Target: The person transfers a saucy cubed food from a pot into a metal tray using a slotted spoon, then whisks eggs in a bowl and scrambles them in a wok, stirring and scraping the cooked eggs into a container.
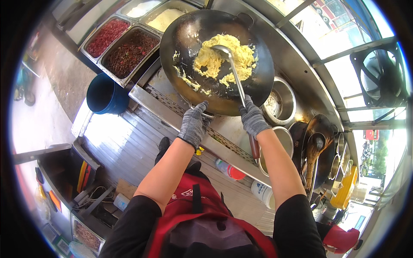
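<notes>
A large dark wok (184,42) sits on the steel stove. Yellow scrambled egg (238,45) lies in a loose heap in it, with small bits stuck to its left side. My left hand (194,124), in a grey knit glove, grips the wok's near handle. My right hand (253,117), gloved alike, is closed around the shaft of a steel ladle (236,72). The ladle's wooden handle end sticks out below that hand, and its bowl rests on the egg.
Steel trays of chopped red food (108,37), dark minced food (129,53) and pale food stand upper left. A blue bucket (103,95) is beneath them. Steel bowls (288,113) and stacked woks (322,129) stand right. Another person (340,238) is at the lower right.
</notes>
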### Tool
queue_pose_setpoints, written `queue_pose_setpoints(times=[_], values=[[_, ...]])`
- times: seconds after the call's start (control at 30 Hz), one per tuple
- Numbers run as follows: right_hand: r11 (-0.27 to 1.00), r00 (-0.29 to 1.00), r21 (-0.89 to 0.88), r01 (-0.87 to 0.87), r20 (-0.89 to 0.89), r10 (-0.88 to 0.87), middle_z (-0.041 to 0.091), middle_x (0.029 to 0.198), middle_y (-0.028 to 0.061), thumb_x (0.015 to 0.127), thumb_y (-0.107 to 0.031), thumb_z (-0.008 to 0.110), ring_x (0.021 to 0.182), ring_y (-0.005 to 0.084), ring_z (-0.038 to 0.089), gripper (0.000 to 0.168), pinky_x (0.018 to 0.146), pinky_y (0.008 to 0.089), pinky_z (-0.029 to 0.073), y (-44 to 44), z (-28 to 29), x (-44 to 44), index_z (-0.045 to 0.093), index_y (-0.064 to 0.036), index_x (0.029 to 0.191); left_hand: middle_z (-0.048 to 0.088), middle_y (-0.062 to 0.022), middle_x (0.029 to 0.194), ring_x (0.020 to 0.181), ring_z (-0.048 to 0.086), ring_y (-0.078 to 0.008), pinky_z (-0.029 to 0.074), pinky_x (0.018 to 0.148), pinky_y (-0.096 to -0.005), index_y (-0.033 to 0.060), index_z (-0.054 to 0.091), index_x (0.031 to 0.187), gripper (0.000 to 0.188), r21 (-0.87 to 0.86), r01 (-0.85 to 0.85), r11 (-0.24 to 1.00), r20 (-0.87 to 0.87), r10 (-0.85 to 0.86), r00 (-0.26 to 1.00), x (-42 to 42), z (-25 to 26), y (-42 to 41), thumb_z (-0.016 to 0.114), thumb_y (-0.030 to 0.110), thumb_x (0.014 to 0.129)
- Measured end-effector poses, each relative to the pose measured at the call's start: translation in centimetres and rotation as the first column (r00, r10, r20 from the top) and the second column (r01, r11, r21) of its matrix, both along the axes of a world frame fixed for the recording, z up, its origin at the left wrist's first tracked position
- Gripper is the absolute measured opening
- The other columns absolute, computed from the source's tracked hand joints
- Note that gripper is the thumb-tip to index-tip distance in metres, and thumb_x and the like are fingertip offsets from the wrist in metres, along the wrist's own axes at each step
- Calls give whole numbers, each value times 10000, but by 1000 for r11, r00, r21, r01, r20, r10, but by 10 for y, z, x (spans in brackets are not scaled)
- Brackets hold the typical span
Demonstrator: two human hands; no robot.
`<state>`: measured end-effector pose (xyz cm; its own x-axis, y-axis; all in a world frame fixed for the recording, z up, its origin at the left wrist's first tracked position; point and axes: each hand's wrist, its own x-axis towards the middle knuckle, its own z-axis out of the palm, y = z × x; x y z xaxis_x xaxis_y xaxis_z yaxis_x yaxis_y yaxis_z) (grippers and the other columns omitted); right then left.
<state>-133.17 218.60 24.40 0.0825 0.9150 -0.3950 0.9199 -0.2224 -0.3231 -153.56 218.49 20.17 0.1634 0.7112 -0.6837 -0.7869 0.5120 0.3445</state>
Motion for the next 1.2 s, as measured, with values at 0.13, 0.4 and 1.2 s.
queue_pose_setpoints(times=[0.13, 0.4, 1.2], values=[[983, 973, 51, -176, -144, 182, 535, 1170, 251, 913, -188, 473, 1032, 333, 549, 480, 882, 331, 438, -62, 25, 41, 345, 5, 1334, 572, -123, 865, 733, 620, -256, 583, 622, -379, -35, 497, 949, 120, -89, 67, 994, 5, -67, 998, -6, -5, 11, 496, -4, 833], [999, 999, -38, 25, 30, -24, 575, 1085, 263, 903, -136, 461, 948, 323, 608, 387, 786, 343, 486, -30, 35, -28, 433, -35, 1276, 548, -66, 764, 596, 578, -199, 552, 494, -322, 26, 499, 894, 122, 15, 102, 995, -191, -97, 977, -19, -9, -4, 481, -26, 785], [997, 997, -68, -47, 54, 51, 568, 1124, 253, 889, -227, 493, 1044, 347, 566, 492, 898, 370, 434, -35, 91, 3, 382, -44, 1333, 543, -40, 712, 496, 523, -144, 426, 360, -263, 41, 499, 1007, 239, 106, 66, 992, -177, -47, 983, -30, 10, -3, 502, -4, 772]])
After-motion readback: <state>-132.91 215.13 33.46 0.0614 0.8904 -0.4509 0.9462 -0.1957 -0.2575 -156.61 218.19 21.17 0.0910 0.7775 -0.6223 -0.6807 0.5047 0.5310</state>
